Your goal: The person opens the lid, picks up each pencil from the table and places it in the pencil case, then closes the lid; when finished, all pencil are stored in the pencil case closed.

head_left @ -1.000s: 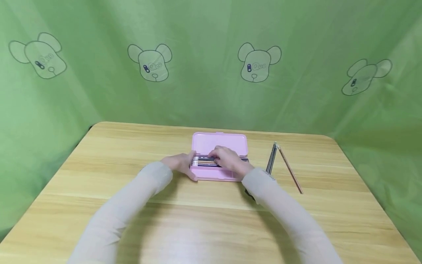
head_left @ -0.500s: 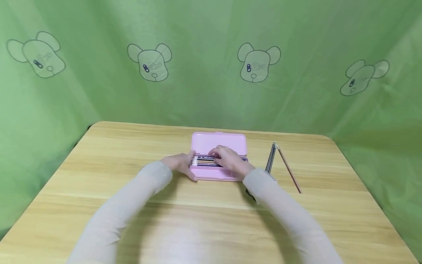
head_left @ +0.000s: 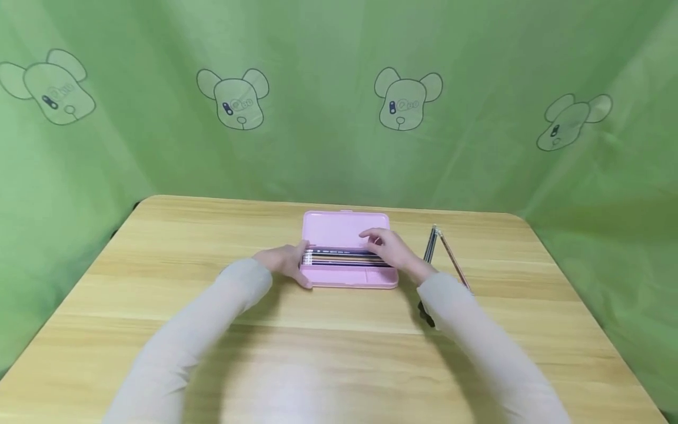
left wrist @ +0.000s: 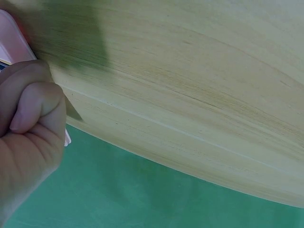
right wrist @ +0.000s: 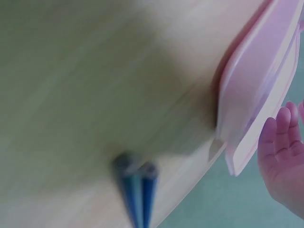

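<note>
A pink pencil case (head_left: 331, 278) lies on the table with its lid (head_left: 344, 228) tipped back. Several pencils (head_left: 344, 259), dark ones and a yellowish one, lie side by side in its long compartment, eraser ends at the left. My left hand (head_left: 283, 261) grips the case's left end, thumb at the front corner; in the left wrist view this hand (left wrist: 33, 121) has its fingers curled. Over the right end of the case is my right hand (head_left: 394, 250), holding nothing visible. The right wrist view shows its fingers (right wrist: 282, 126) loosely extended beside the case (right wrist: 251, 80).
Right of the case, dark pencils (head_left: 430, 244) and a brown pencil (head_left: 451, 256) lie on the wooden table (head_left: 318, 353), their tops close together. The right sleeve partly covers them. A green curtain (head_left: 328, 147) with bear-head prints hangs behind the table.
My right hand has lifted from the pencils in the case and moved right, its fingers loosened. The left hand keeps its grip. The view has shifted slightly.
</note>
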`<state>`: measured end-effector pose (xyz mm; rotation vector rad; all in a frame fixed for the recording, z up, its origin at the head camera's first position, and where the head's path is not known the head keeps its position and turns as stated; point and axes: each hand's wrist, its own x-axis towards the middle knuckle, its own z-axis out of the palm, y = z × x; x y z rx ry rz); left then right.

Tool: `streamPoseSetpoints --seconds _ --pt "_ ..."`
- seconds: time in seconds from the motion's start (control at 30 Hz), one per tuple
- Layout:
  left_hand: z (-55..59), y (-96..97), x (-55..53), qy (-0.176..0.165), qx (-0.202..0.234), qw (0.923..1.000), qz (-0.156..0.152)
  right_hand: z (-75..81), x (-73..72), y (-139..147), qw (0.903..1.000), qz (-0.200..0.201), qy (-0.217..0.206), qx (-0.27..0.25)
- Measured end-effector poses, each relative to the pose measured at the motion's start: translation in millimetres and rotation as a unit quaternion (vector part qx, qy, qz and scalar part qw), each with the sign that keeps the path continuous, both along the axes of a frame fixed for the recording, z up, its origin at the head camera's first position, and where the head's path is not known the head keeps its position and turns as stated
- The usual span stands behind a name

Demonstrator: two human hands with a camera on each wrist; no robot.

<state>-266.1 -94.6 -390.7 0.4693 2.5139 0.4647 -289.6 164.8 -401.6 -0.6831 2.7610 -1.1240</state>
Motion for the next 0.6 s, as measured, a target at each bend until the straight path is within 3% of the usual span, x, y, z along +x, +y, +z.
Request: streamPoseSetpoints --seconds 0.27,0.6 --pt "-1.0 1.1 -1.3 0.008 -0.011 0.9999 -0.010 6.5 7.3 32.2 0.9992 -0.037 -0.010 -0.008" --pt "-2.6 1.0 -1.2 0.008 -0.003 0.9999 -0.009 3.2 14.2 71.8 0.9977 -0.067 0.001 -0.013"
